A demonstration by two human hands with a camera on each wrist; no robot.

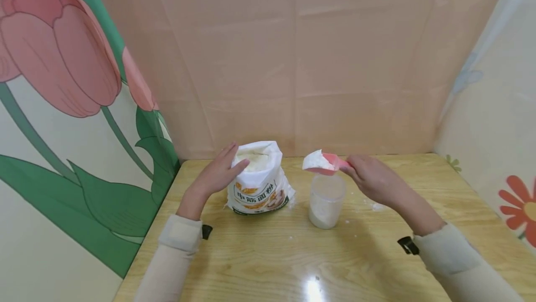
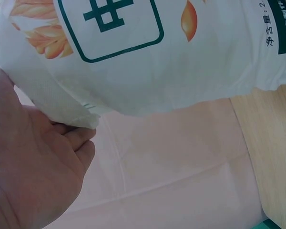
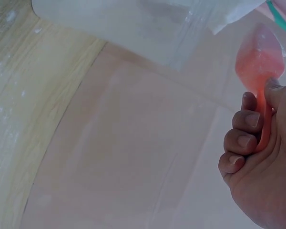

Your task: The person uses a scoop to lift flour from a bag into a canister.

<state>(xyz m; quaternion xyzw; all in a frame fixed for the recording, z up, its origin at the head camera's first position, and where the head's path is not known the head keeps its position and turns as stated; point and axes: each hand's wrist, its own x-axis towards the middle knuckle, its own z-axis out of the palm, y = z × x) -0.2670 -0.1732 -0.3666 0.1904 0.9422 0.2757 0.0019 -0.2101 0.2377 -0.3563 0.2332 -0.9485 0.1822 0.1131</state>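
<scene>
A white flour bag stands open on the table, flour showing in its mouth. At the bag's left rim, my left hand holds the edge with the thumb over the mouth; some fingers are partly hidden by the bag in the left wrist view. My right hand grips the handle of a pink scoop heaped with white flour. The scoop is held above a clear plastic jar with flour in its lower part. In the right wrist view, curled fingers wrap the scoop's handle.
The wooden table has flour specks around the jar and right of it. A pinkish-beige cloth hangs behind the table's far edge. Walls with painted flowers stand at the left and right.
</scene>
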